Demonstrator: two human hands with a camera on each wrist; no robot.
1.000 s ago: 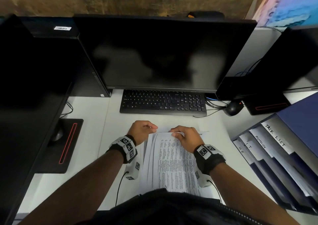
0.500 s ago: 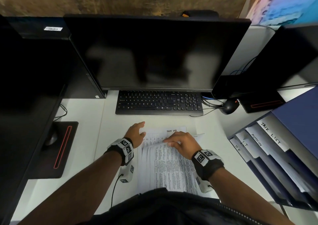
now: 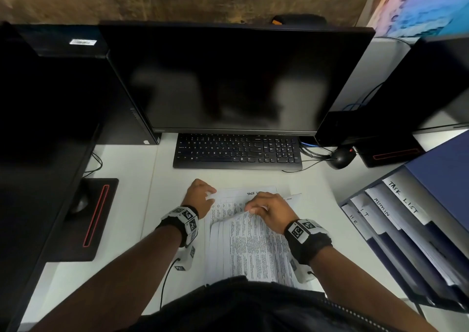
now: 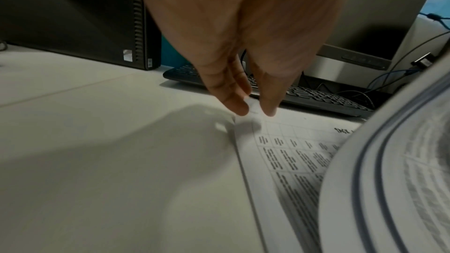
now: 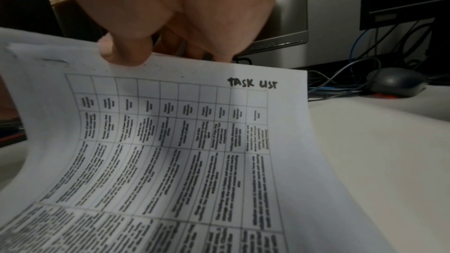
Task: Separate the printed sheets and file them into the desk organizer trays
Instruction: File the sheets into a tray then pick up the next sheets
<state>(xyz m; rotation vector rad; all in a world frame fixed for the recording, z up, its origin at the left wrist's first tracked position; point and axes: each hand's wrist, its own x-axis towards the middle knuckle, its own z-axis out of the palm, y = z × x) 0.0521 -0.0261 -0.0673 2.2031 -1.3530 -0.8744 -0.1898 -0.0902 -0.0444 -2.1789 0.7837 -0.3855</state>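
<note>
White printed sheets (image 3: 250,245) lie in a loose stack on the pale counter (image 3: 127,205), low in the middle of the head view, just in front of the black keyboard (image 3: 237,151). The right hand (image 3: 270,211) pinches the far edge of the upper sheets between thumb and curled fingers and bends them up off the stack; in the right wrist view the held sheet (image 5: 170,141) curves toward the camera, a printed table with "TASK LIST" handwritten at its upper right corner. Beneath the raised edge the head view shows another sheet with the same heading (image 3: 236,199) lying flat. The left hand (image 3: 200,196) sits at the stack's upper left corner; in the left wrist view its fingertips (image 4: 239,108) point down, straight and relaxed, at the corner of the flat sheet, and whether they actually touch the paper is hard to tell.

At the right edge of the head view stands the blue desk organizer (image 3: 431,230), its trays stepped one behind another and tagged with handwritten labels reading "TASK LIST", "ADMIN", "IT" and "HR". It is well apart from the stack. A dark monitor (image 3: 236,78) fills the centre of the frame above the keyboard, a black mouse (image 3: 341,158) with cables sits to the keyboard's right, and a second mouse on a black pad (image 3: 91,217) lies at the left.
</note>
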